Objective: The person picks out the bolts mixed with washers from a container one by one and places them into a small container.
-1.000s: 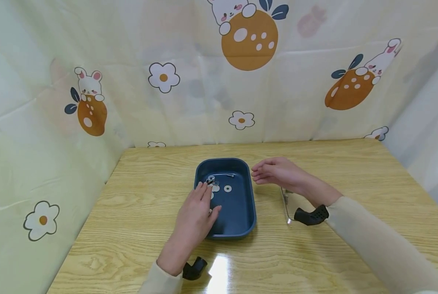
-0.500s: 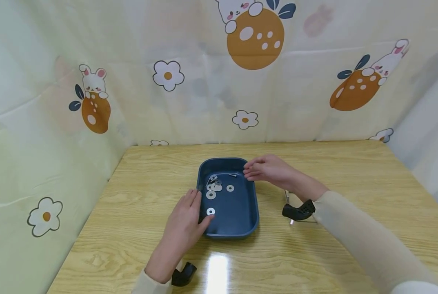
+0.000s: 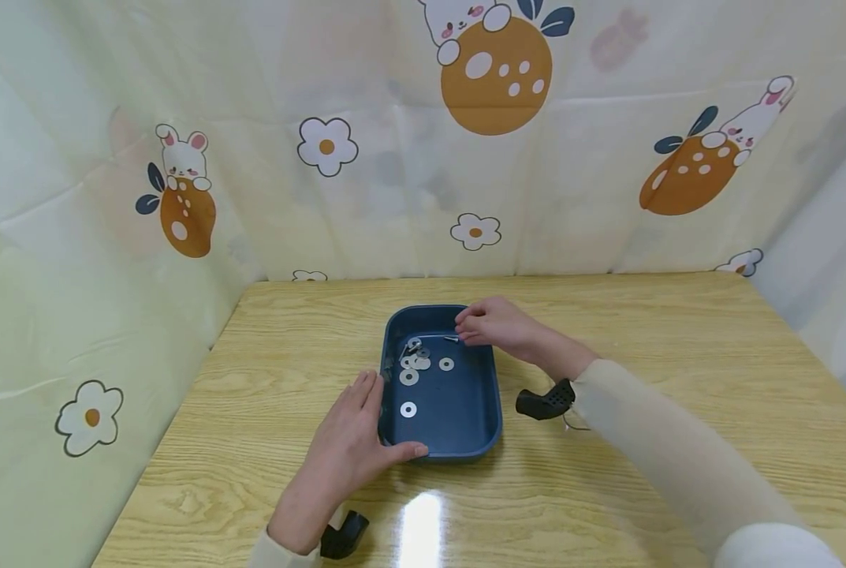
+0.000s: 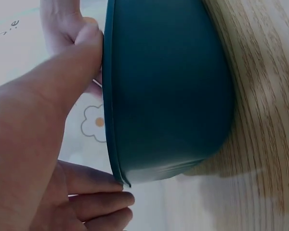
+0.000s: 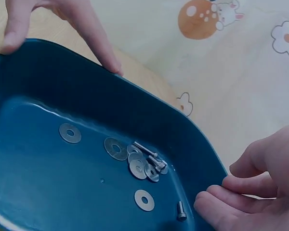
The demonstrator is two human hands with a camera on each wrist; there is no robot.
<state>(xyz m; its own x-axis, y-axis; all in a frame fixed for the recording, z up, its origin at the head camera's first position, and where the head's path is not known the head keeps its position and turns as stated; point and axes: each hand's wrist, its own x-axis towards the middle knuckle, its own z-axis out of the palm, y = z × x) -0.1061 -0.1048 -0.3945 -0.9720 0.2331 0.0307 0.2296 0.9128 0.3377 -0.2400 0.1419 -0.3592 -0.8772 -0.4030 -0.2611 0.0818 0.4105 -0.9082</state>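
The tray (image 3: 458, 414) points lengthwise toward the back curtain (image 3: 387, 225), left fingers (image 3: 370, 392) straight against it, right fingers (image 5: 238, 198) empty.

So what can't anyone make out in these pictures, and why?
Head view: most of a thin-edged thing, behind the right sleeve.
Left wrist view: the inside of the tray, hidden by its wall; its upper part, cut off by the top edge.
Right wrist view: the exact number of piled washers, since they and the screws overlap.
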